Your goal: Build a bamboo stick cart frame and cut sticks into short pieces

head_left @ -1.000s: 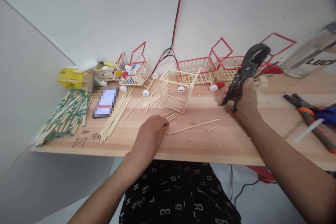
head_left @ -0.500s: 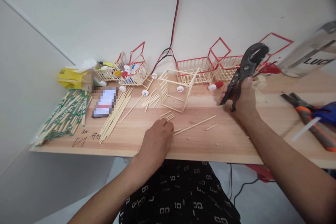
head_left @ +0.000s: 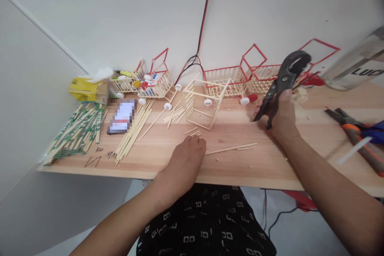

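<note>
My left hand (head_left: 187, 158) lies knuckles-up on the wooden table (head_left: 270, 168), fingers curled over the near end of a long thin wooden stick (head_left: 232, 149) that points right. A few short stick pieces (head_left: 193, 131) lie just beyond it. My right hand (head_left: 280, 114) is closed round the handles of black cutting pliers (head_left: 285, 78), held up with the jaws toward the wall. Behind the sticks stands an unpainted stick frame (head_left: 201, 104) shaped like a cart.
Red-trimmed stick carts (head_left: 237, 76) line the wall, another (head_left: 150, 78) holds small items. A phone (head_left: 121, 117), loose sticks (head_left: 133, 130), wrapped chopsticks (head_left: 76, 130) and a yellow box (head_left: 84, 89) lie left. Orange-handled pliers (head_left: 357, 136) and a bottle (head_left: 357, 66) sit right. Red and black wires (head_left: 199, 36) hang down.
My left hand slid right and toward me, onto the long stick, which turned to lie flatter and shifted right. The right hand with the pliers stayed almost still.
</note>
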`<state>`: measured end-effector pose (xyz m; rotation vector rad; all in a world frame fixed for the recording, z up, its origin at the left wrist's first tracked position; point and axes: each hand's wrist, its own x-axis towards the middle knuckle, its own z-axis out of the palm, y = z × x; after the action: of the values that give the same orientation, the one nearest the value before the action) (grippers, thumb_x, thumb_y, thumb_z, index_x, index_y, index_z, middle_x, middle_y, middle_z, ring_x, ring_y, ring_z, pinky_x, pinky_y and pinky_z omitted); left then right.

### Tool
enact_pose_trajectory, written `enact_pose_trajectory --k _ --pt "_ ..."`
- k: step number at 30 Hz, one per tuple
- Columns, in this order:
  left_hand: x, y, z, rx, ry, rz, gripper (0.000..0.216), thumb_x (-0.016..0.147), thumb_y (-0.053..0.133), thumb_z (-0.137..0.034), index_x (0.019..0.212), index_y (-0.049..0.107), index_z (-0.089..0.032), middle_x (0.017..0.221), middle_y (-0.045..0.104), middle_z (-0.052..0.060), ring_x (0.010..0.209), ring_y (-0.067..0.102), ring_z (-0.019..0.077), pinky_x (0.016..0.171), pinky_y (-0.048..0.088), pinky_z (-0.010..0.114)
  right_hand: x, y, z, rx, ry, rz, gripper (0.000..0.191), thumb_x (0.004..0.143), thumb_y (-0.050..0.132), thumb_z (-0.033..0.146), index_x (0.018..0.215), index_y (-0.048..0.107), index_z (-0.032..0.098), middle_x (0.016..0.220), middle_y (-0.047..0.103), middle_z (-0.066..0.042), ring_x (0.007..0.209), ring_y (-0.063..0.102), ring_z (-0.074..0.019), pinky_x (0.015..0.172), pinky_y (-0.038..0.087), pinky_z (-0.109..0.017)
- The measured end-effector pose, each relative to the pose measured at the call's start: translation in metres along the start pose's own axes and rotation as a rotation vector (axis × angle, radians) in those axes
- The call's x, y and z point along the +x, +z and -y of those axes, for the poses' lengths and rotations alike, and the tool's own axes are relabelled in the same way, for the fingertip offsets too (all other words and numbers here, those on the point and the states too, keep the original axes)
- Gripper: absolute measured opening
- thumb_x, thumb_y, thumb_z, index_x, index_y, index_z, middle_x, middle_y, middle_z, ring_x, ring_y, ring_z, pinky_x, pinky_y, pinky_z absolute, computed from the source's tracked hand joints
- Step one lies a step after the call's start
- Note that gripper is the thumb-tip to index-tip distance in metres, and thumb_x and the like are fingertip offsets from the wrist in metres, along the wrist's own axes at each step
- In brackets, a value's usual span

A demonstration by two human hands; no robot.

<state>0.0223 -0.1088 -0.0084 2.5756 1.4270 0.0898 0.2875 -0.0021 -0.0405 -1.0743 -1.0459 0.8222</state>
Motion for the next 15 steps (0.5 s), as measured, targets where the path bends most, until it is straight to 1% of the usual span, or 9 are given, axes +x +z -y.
enact_pose_trajectory --k 3,6,8,9,11,13,15 --pt "0.004 -0.009 0.004 -0.008 0.071 0.028 0.013 0.086 0.043 -0.005 0.086 0.051 -0.015 0.093 0.058 0.008 0.086 0.049 0.0207 0.076 0.042 0.034 -0.001 0.002 0.002 0.027 -0.016 -0.001 0.065 0.069 0.048 0.081 0.070 0.056 0.016 0.062 0.056 -0.002 0.047 0.053 -0.0125 0.040 0.046 -0.026" --pt "0.010 -0.019 0.005 0.007 0.099 0.100 0.014 0.086 0.043 -0.005 0.081 0.052 -0.015 0.089 0.059 0.008 0.083 0.049 0.0200 0.077 0.043 0.034 -0.001 0.002 0.003 0.011 -0.019 0.007 0.066 0.070 0.046 0.081 0.070 0.057 0.016 0.061 0.056 -0.003 0.047 0.053 -0.0132 0.039 0.045 -0.026" --pt "0.012 -0.021 0.005 0.042 0.117 0.136 0.017 0.086 0.041 -0.004 0.080 0.052 -0.015 0.089 0.060 0.008 0.083 0.050 0.0200 0.076 0.044 0.034 -0.001 0.002 0.003 0.006 -0.020 0.012 0.066 0.071 0.045 0.081 0.070 0.057 0.016 0.061 0.056 -0.003 0.048 0.053 -0.0134 0.040 0.044 -0.026" --pt "0.012 -0.020 0.005 0.065 0.139 0.134 0.018 0.085 0.040 -0.002 0.080 0.052 -0.015 0.089 0.060 0.008 0.083 0.051 0.0202 0.077 0.044 0.034 -0.001 0.002 0.002 0.012 -0.018 0.012 0.065 0.070 0.046 0.081 0.070 0.057 0.017 0.061 0.056 -0.003 0.048 0.053 -0.0133 0.040 0.045 -0.026" --pt "0.011 -0.013 0.006 0.112 0.210 0.091 0.018 0.083 0.040 -0.001 0.083 0.051 -0.015 0.091 0.060 0.009 0.084 0.051 0.0215 0.080 0.044 0.037 0.000 0.001 0.002 0.037 -0.010 -0.003 0.064 0.069 0.048 0.081 0.071 0.056 0.017 0.062 0.056 -0.003 0.048 0.053 -0.0128 0.041 0.045 -0.026" --pt "0.009 -0.004 0.007 0.147 0.282 0.034 0.015 0.081 0.044 -0.002 0.085 0.051 -0.015 0.091 0.059 0.010 0.085 0.051 0.0230 0.081 0.044 0.039 0.000 0.001 0.002 0.035 -0.007 -0.012 0.064 0.068 0.048 0.081 0.070 0.056 0.017 0.062 0.055 -0.003 0.047 0.052 -0.0123 0.040 0.044 -0.025" --pt "0.007 0.004 0.007 0.165 0.324 -0.008 0.017 0.077 0.047 -0.002 0.087 0.050 -0.015 0.092 0.057 0.010 0.085 0.051 0.0235 0.081 0.044 0.039 0.000 0.001 0.002 0.020 -0.008 0.001 0.065 0.069 0.047 0.081 0.070 0.057 0.017 0.060 0.055 -0.003 0.047 0.053 -0.0127 0.040 0.043 -0.025"
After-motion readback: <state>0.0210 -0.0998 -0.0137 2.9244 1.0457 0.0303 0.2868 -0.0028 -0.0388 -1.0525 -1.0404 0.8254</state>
